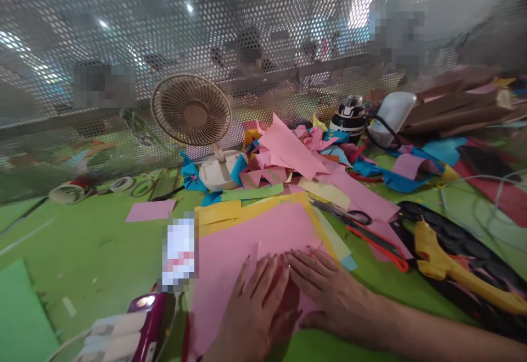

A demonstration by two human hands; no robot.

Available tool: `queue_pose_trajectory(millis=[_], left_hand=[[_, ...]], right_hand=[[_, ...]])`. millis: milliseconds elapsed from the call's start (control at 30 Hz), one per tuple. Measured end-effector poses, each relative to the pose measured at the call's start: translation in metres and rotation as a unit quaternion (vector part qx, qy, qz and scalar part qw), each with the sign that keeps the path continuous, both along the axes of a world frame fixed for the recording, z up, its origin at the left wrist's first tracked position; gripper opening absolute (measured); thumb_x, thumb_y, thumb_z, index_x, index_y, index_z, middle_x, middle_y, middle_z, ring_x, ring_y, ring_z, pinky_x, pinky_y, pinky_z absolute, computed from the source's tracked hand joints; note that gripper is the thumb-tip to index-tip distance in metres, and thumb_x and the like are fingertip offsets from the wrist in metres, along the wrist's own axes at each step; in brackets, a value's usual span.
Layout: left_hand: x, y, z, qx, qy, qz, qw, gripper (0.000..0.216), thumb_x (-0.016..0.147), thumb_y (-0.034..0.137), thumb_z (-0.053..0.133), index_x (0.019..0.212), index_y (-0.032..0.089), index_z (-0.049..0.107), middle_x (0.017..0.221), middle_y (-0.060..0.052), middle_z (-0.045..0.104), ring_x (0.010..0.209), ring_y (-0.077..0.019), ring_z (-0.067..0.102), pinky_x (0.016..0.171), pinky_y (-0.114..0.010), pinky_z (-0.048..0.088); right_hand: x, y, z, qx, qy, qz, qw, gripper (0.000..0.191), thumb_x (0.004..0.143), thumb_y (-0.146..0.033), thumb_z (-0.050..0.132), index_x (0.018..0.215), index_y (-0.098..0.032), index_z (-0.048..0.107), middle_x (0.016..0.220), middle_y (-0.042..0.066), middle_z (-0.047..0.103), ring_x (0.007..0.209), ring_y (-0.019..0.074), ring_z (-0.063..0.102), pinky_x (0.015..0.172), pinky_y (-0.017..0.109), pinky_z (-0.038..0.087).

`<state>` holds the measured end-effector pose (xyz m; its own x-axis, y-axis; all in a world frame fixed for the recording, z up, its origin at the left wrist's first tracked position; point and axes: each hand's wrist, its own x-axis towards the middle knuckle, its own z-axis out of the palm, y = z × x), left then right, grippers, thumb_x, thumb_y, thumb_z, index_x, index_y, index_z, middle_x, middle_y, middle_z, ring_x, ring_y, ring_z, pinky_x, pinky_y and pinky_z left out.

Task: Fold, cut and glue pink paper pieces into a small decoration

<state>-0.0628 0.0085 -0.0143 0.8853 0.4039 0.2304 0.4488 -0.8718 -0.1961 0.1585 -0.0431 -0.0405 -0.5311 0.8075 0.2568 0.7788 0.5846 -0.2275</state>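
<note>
Both my hands lie flat on a pink paper sheet spread on the green table. My left hand presses down with fingers stretched out and close together. My right hand lies beside it, fingers extended, their tips touching the left hand's fingers over a fold in the pink paper. Neither hand holds anything. Yellow sheets lie under the pink one.
A small desk fan stands behind the sheets, with a heap of coloured paper scraps to its right. Scissors and a yellow glue gun lie at the right. A purple device sits near left. Tape rolls rest far left.
</note>
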Motion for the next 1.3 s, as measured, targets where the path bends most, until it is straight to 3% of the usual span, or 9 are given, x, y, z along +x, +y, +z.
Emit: queue_pose_trajectory(millis=[233,400,600,733,1000,1167,1300], left_hand=[[-0.002,0.001,0.001,0.003,0.011,-0.009,1.000,0.049,0.088,0.034,0.040,0.135,0.023,0.037,0.138,-0.005,0.041,0.128,-0.0254,0.034,0.107,-0.046,0.024],[-0.006,0.004,-0.009,-0.006,0.025,0.029,0.999,0.056,0.084,0.023,0.039,0.139,0.025,0.029,0.141,-0.004,0.037,0.130,-0.0245,0.031,0.107,-0.046,0.020],[-0.008,0.010,-0.020,-0.014,0.032,0.055,0.998,0.053,0.089,0.036,0.039,0.140,0.028,0.027,0.143,-0.004,0.033,0.130,-0.0247,0.030,0.108,-0.045,0.017],[-0.008,0.013,-0.019,-0.045,0.039,0.061,0.996,0.053,0.090,0.035,0.038,0.141,0.027,0.024,0.146,-0.002,0.027,0.132,-0.0235,0.027,0.107,-0.043,0.020],[-0.004,0.012,-0.008,-0.071,0.015,0.074,0.995,0.055,0.087,0.017,0.034,0.141,0.020,0.025,0.147,-0.008,0.022,0.134,-0.0279,0.021,0.102,-0.046,0.032],[-0.008,0.011,-0.009,-0.071,0.022,0.070,0.995,0.060,0.081,0.004,0.032,0.139,0.020,0.029,0.146,-0.007,0.027,0.133,-0.0271,0.022,0.103,-0.046,0.031],[-0.010,0.010,-0.015,-0.037,0.029,0.060,0.997,0.058,0.084,0.011,0.036,0.140,0.022,0.028,0.144,-0.007,0.030,0.132,-0.0267,0.026,0.104,-0.045,0.028]], right_hand=[[0.005,0.001,0.001,0.002,0.006,-0.013,1.000,0.076,0.082,-0.059,0.044,0.141,-0.016,0.024,0.141,0.012,0.035,0.130,0.0283,0.029,0.107,0.049,0.023],[0.008,0.001,-0.004,0.010,0.013,-0.027,1.000,0.076,0.080,-0.059,0.046,0.141,-0.019,0.025,0.139,0.011,0.038,0.130,0.0298,0.029,0.105,0.049,0.027],[0.010,0.000,-0.008,0.020,-0.009,-0.009,1.000,0.075,0.081,-0.061,0.044,0.140,-0.018,0.029,0.141,0.011,0.035,0.132,0.0314,0.026,0.105,0.051,0.025],[0.010,0.001,-0.005,0.028,-0.029,0.015,0.999,0.073,0.083,-0.060,0.040,0.140,-0.017,0.028,0.141,0.010,0.036,0.130,0.0304,0.029,0.105,0.050,0.027],[0.008,0.001,-0.004,0.033,-0.036,0.000,0.999,0.075,0.081,-0.062,0.040,0.140,-0.018,0.028,0.140,0.013,0.036,0.132,0.0311,0.026,0.104,0.051,0.025],[0.007,0.001,-0.003,0.045,-0.053,-0.010,0.998,0.073,0.082,-0.062,0.039,0.139,-0.017,0.030,0.141,0.014,0.034,0.133,0.0305,0.022,0.106,0.051,0.020],[0.008,0.004,-0.001,0.036,-0.056,-0.014,0.998,0.074,0.082,-0.063,0.039,0.139,-0.018,0.030,0.142,0.013,0.034,0.133,0.0305,0.022,0.106,0.049,0.020]])
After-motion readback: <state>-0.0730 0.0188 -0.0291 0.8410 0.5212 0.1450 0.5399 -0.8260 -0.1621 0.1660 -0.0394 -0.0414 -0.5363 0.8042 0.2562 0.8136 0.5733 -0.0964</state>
